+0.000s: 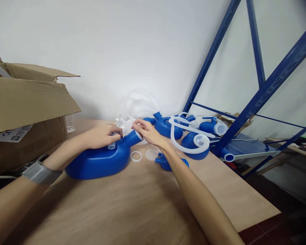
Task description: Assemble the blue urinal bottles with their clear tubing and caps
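A large blue plastic bottle (99, 163) lies on the wooden table, its neck slanting up to the right. My left hand (105, 136) rests on top of it, fingers curled around a short clear tube piece (112, 145). At the bottle's mouth, my right hand (146, 132) pinches the rim, where a white edge (138, 134) shows. A white ring (136, 156) and a translucent disc (151, 155) lie on the table just right of the bottle. Beside them is a small blue part (165, 162), partly behind my right forearm.
An open cardboard box (28, 102) stands at the left. More blue bottles (165, 127) and a coiled white hose (191, 149) lie at the back right, beside a blue metal rack (244, 119). A white wall rises behind.
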A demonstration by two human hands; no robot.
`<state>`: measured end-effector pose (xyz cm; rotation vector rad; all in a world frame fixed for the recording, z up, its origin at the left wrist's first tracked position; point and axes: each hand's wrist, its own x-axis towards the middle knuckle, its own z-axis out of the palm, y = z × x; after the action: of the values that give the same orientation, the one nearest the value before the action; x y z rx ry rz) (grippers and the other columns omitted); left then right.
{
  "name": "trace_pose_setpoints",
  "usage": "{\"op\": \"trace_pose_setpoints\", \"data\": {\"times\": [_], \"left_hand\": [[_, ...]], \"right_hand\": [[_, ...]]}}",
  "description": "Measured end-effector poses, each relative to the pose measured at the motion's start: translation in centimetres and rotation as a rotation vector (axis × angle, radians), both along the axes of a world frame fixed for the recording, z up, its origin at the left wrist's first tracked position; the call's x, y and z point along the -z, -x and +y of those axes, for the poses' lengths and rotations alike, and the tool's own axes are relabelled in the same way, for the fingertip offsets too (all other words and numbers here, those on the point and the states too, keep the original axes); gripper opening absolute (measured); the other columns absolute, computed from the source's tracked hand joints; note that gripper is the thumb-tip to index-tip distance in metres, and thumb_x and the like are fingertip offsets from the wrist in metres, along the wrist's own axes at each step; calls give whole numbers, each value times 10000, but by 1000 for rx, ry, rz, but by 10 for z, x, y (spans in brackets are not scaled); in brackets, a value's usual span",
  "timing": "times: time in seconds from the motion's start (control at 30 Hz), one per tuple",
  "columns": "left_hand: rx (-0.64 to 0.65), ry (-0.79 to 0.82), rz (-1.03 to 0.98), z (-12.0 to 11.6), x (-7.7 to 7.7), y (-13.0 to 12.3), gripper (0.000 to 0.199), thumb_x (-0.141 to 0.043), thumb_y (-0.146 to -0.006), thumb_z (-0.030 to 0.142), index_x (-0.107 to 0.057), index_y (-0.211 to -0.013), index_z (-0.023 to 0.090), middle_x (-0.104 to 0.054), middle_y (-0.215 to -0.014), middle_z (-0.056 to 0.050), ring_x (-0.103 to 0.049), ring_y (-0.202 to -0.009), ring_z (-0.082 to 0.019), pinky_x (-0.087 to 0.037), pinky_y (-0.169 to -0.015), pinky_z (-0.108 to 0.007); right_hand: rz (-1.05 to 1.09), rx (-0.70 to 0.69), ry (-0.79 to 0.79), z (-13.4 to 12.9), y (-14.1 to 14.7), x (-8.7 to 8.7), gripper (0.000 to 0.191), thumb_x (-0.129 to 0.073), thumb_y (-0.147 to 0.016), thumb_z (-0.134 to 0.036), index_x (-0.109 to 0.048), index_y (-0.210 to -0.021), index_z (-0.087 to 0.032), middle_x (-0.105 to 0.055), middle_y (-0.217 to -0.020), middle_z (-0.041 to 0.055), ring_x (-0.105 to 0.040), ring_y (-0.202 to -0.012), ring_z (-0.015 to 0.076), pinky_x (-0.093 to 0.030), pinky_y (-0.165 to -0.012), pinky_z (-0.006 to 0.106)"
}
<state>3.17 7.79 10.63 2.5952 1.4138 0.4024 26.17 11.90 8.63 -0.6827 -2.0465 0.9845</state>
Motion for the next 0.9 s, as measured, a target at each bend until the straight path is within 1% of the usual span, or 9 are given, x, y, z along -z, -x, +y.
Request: {"op": "trace_pose_setpoints", "data": {"times": [0.17,0.23,0.3,0.4,0.47,0.57,0.63,0.73,0.9], "left_hand": [[-2,29,12,-1,-2,0,457,-369,-875,429,-741,-1026,210,-753,-1079,-73,-673,-1032,-260,-482,-926,-336],[-3,36,15,-1,-2,0,459,-369,-878,428,-739,-1034,207,-750,-1102,-78,-668,-1048,-260,-478,-939,-341],[-2,40,13,-1,-2,1,450,-374,-877,423,-736,-1038,209,-749,-1116,-78,-666,-1055,-258,-478,-941,-342],[3,40,2,0,-1,1,431,-384,-875,420,-733,-1018,213,-751,-1112,-70,-672,-1048,-256,-483,-935,-333],[2,39,-4,0,-1,2,421,-388,-871,415,-733,-1003,214,-753,-1106,-66,-676,-1034,-254,-486,-926,-328],[7,34,-1,2,0,2,420,-391,-870,409,-736,-1000,208,-752,-1098,-68,-676,-1021,-249,-484,-917,-323],[12,29,0,2,0,2,423,-393,-869,408,-740,-999,205,-753,-1090,-69,-674,-1017,-244,-482,-910,-318],[13,32,-15,2,1,2,417,-403,-866,406,-746,-1002,212,-756,-1098,-58,-674,-1016,-236,-482,-896,-308],[18,-12,6,2,3,2,403,-412,-862,409,-746,-993,224,-759,-1100,-45,-670,-1017,-243,-472,-875,-312]], "right_hand": [[-190,-43,-29,-10,-21,-16,203,-614,-971,-396,-627,-1045,-208,-598,-722,-37,-561,-694,141,-438,-658,266],[-259,-46,-61,-14,-30,-24,186,-664,-942,-378,-637,-1016,-210,-664,-785,-17,-617,-763,157,-474,-716,282],[-327,-58,-116,-18,-37,-30,163,-712,-905,-352,-670,-961,-205,-715,-895,11,-661,-861,179,-505,-799,306],[-407,-90,-211,-24,-42,-31,112,-729,-877,-275,-714,-961,-203,-746,-1020,33,-678,-968,206,-517,-913,346],[-435,-79,-283,-27,-44,-27,153,-714,-873,-220,-714,-1025,-204,-748,-1060,39,-673,-994,214,-514,-935,361],[-423,-36,-375,-28,-46,-17,219,-744,-859,-212,-693,-1071,-197,-733,-1084,48,-663,-1012,218,-508,-940,366],[-380,-26,-388,-28,-46,-10,206,-786,-850,-256,-685,-1018,-196,-725,-1024,37,-659,-971,210,-510,-908,353],[-333,-48,-355,-26,-44,-6,176,-790,-870,-306,-654,-889,-195,-691,-889,12,-640,-861,181,-508,-805,312],[-316,-105,-289,-31,-42,-8,275,-790,-877,-382,-601,-811,-192,-632,-800,-9,-578,-751,145,-463,-684,267]]}}
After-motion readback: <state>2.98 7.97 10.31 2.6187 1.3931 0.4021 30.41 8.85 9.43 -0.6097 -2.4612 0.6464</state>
